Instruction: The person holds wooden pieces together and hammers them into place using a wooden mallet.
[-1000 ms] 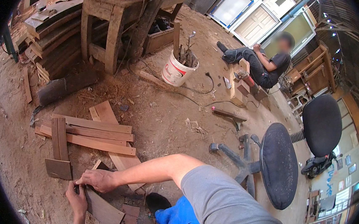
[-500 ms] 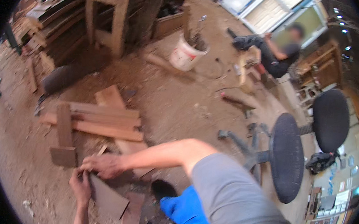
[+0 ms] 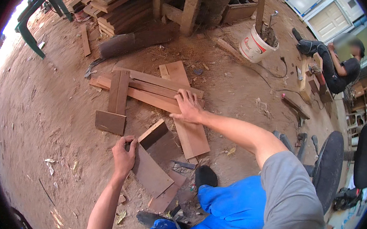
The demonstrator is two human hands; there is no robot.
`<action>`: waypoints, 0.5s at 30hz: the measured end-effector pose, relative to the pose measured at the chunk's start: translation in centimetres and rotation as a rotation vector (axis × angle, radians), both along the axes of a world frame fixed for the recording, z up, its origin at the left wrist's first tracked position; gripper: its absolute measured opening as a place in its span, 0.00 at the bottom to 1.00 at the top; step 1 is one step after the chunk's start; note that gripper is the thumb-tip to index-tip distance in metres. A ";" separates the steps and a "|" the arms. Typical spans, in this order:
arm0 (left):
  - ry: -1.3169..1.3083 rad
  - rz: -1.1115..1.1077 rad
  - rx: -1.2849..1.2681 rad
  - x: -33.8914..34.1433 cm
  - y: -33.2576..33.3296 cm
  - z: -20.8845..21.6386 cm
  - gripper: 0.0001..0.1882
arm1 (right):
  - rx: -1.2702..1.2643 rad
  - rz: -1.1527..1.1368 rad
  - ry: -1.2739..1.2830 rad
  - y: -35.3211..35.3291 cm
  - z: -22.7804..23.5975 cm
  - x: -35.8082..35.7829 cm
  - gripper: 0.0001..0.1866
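Observation:
My left hand (image 3: 124,155) pinches the upper corner of a flat brown wooden board (image 3: 152,174), which slants down toward my feet. The board's lower end overlaps another reddish board (image 3: 168,194) on the ground. My right hand (image 3: 188,107) is spread over the right end of several stacked long planks (image 3: 150,95), fingers apart and touching the wood. Beneath that stack a wider board (image 3: 190,138) runs crosswise. A short dark plank (image 3: 118,92) lies over the stack's left part, and a small rectangular board (image 3: 110,122) sits at its near end. Between my hands a block with a pale edge (image 3: 153,133) stands tilted.
A white bucket (image 3: 258,45) holding tools stands at the back, near a cable. Beyond it a person (image 3: 342,62) sits by some timber. A dark roll (image 3: 133,41), piled lumber (image 3: 123,2) and a green plastic chair (image 3: 38,21) lie behind. Black office chair parts (image 3: 328,169) are at right.
My right hand has left the spot beside my left hand and moved up and right onto the planks. My left hand still holds the board's corner. The view has swung left.

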State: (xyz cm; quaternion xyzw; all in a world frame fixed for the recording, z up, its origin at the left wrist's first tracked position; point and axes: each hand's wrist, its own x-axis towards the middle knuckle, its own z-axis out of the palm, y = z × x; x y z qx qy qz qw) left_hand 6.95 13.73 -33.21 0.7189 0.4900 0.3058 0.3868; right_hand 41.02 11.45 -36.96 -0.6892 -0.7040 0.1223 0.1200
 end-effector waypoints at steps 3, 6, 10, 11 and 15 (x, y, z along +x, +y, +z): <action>0.004 0.010 0.009 -0.1 -0.1 -0.3 0.07 | -0.110 0.081 -0.062 -0.8 0.4 -1.8 0.38; 0.017 0.003 0.013 -0.1 -0.1 -0.5 0.07 | -0.166 0.011 -0.034 -0.7 1.3 -2.3 0.32; 0.022 -0.041 0.009 -0.2 -0.1 -0.5 0.07 | -0.255 -0.051 -0.002 -0.4 2.3 0.2 0.28; 0.018 -0.049 0.006 -0.3 -0.1 -0.5 0.07 | -0.346 -0.113 -0.046 -0.6 2.3 1.3 0.27; 0.027 -0.016 0.078 -0.4 -0.1 -0.5 0.07 | -0.205 -0.090 -0.123 -2.5 2.5 5.5 0.22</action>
